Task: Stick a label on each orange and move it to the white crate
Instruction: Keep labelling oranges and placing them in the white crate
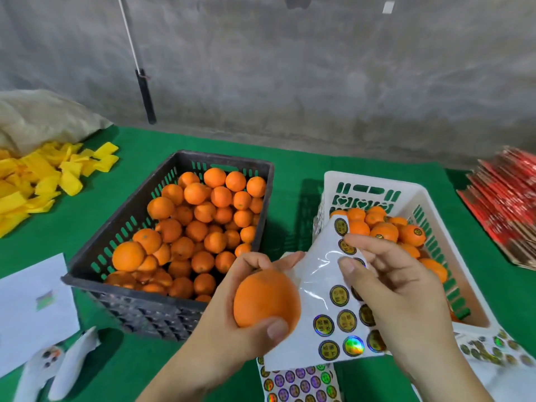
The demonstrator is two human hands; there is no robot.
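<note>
A round gold label is being picked at by the right hand [385, 288] on a curled white sticker sheet [319, 285]; peeling it free comes next. A bare round orange [265, 298] is gripped by the left hand [232, 320]. Open room lies above the slotted white plastic crate [417, 195], just right.

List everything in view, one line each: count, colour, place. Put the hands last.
Held orange: one, orange, in left hand, no label visible.
Dark crate: one, dark grey, centre-left, heaped with oranges.
White crate: one, white, right, holds oranges, some labelled.
Label sheet: one, white with round gold labels, held between the hands.
Spare sheets: several, near edge and bottom right.
Yellow wrappers: a pile, far left.
Red stack: one, far right.
White paper: one, left.
Green cloth: one, covers the table.
Left hand: grips the orange.
Right hand: fingers on the sheet.
</note>
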